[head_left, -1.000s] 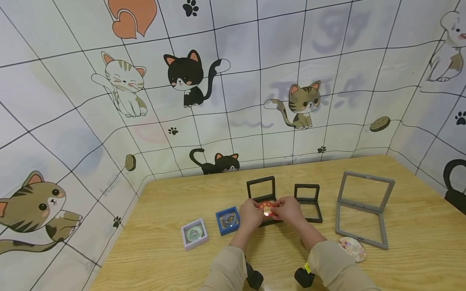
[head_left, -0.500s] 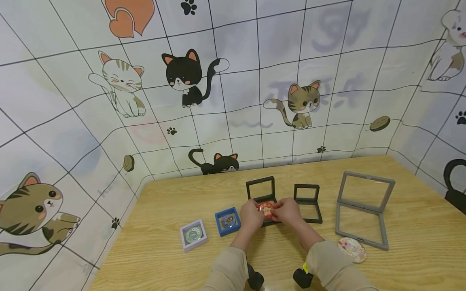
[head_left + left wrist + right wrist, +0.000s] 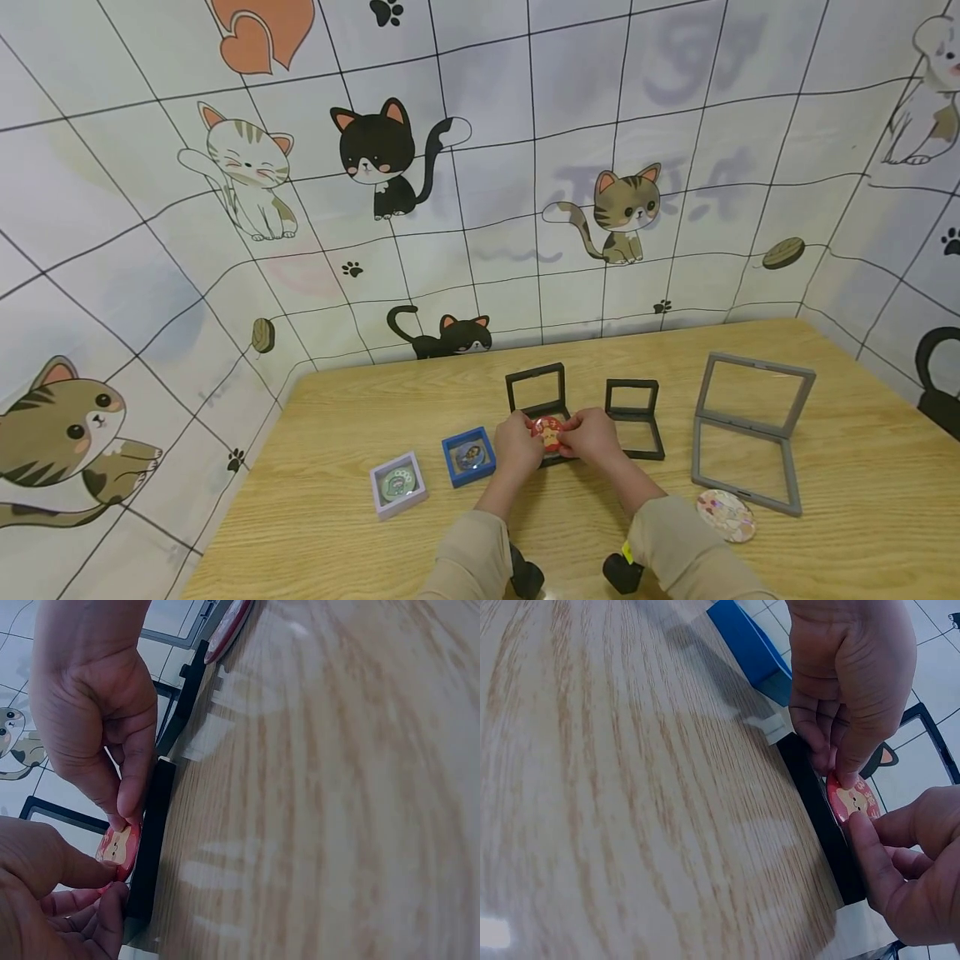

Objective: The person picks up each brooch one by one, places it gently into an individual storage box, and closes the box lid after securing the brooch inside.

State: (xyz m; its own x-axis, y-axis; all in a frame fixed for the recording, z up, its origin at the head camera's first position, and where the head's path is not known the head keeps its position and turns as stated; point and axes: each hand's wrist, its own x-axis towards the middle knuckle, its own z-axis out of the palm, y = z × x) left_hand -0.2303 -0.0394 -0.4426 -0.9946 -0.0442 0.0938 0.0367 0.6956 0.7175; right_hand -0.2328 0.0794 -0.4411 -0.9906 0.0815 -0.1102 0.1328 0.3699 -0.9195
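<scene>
A round red button badge (image 3: 549, 434) with a cartoon face is pinched by both hands at its opposite sides. It is in the lower half of an opened black display frame (image 3: 536, 372), whose other half stands up behind. My left hand (image 3: 517, 446) grips the badge's left edge, thumb on its face in the left wrist view. On the other side my right hand (image 3: 594, 438) pinches the right edge. Both wrist views show the badge (image 3: 853, 801) tilted within the frame's dark rim (image 3: 154, 832); whether it touches the film beneath is hidden.
On the left sit a blue framed badge (image 3: 469, 457) and a lilac framed badge (image 3: 398, 485). To the right stand a smaller open black frame (image 3: 632, 384) and a large open grey frame (image 3: 759, 365). A patterned round badge (image 3: 726, 515) lies in front of the grey one.
The red badge has tipped slightly and the bright glare on its face is gone. Both hands keep their grip and have barely shifted. The head view has moved a little.
</scene>
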